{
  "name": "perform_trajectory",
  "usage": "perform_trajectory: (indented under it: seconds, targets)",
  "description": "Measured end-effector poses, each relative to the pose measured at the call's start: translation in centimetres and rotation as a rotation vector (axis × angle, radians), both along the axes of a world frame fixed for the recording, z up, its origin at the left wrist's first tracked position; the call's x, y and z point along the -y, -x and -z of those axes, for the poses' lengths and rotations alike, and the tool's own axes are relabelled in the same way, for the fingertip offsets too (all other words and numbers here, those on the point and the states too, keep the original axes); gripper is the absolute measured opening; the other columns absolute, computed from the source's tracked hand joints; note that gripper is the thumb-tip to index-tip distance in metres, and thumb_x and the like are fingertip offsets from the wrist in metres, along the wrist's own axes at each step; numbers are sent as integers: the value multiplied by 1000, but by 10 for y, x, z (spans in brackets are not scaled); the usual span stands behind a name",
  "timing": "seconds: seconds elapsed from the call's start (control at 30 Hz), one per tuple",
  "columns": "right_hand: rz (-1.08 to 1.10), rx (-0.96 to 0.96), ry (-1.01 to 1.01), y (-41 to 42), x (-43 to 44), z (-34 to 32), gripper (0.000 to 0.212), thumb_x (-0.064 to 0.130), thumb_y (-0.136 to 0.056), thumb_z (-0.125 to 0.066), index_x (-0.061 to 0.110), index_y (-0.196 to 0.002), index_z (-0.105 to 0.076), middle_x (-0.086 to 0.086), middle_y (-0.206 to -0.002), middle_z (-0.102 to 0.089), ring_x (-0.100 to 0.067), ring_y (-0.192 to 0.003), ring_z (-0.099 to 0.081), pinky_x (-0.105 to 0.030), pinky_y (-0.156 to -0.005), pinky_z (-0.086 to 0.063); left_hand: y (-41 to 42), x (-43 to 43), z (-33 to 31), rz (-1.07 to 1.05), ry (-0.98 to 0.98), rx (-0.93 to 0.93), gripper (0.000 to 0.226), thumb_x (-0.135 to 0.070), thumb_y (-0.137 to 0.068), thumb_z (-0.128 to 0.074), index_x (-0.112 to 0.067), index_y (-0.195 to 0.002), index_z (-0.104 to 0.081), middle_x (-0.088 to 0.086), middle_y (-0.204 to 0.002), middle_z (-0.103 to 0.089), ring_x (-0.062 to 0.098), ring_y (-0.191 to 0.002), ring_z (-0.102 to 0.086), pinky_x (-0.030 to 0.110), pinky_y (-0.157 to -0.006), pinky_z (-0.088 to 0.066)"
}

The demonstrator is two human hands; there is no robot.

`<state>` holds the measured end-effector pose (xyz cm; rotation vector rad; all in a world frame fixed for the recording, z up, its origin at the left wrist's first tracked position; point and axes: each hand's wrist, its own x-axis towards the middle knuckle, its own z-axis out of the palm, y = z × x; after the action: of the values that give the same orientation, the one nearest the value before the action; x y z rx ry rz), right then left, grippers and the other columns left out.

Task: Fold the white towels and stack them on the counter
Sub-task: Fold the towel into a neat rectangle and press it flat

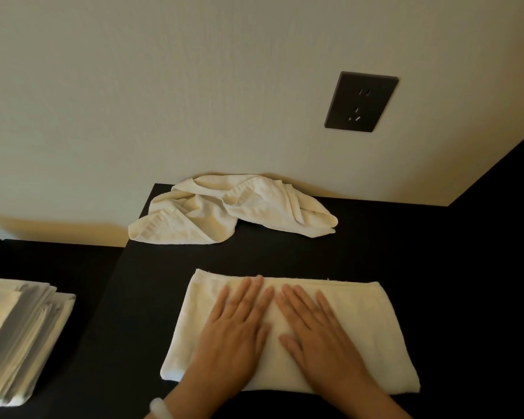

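A folded white towel [291, 331] lies flat on the black counter [421, 255] in the lower centre of the frame. Its long axis runs left to right across the picture, roughly parallel to the wall, and its far long edge is slightly tilted, the left end sitting a little higher in the frame than the right.

Both hands lie on top of this towel, palms down, side by side near its middle. The left hand [236, 325] rests with fingers straight and slightly spread, pointing toward the upper right. The right hand [318, 331] rests the same way, fingers straight, pointing toward the upper left. The fingertips of the two hands nearly meet near the towel's far edge. Neither hand grips anything; they simply press flat on the cloth. A pale bracelet [158, 406] sits on the left wrist at the bottom edge.

A crumpled towel [224, 211] lies in a loose heap at the back of the counter, against the wall, above the hands in the frame. A stack of folded towels [22, 337] sits at the lower left, on a lower dark surface. A dark wall socket [360, 101] is on the wall at upper right.
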<state>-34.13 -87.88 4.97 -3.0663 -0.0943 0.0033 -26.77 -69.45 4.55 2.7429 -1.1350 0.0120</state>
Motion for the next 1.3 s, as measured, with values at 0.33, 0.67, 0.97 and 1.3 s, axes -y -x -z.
perform_trajectory:
  seconds: [0.33,0.67,0.97,1.3]
  targets:
    - [506,-65,145,15,79,-15,83,65,-92,13,19,-153,-20,-2,-161,-25,-15,-150,-8,-43,-121,-2,-29,-45,2,-255,-152,52,62,-56,-103,-17,-22,-153,-30,5,-158,-31,23,-146,-28,52,-114,-14]
    - [177,-107,-8,28,33,-6,66,54,-99,-21,29,-158,-7,8,-165,0,-4,-151,4,-31,-121,4,1,-37,8,-154,-74,27,61,-51,-103,-14,-23,-156,-23,2,-163,-20,22,-149,-23,50,-114,-17]
    - [252,29,43,11,3,-21,65,48,-93,-33,12,-146,-46,-6,-151,-45,-18,-145,-24,-44,-115,-12,9,-24,-21,-197,-10,60,58,-38,-96,-30,-9,-145,-41,12,-154,-39,30,-145,-28,51,-116,-14]
    - [645,-221,120,48,80,-27,64,55,-97,0,29,-151,22,1,-165,12,-15,-150,14,-42,-124,3,14,-71,-12,-335,-37,-172,71,-60,-95,5,-24,-155,7,-4,-162,12,14,-149,11,38,-123,7]
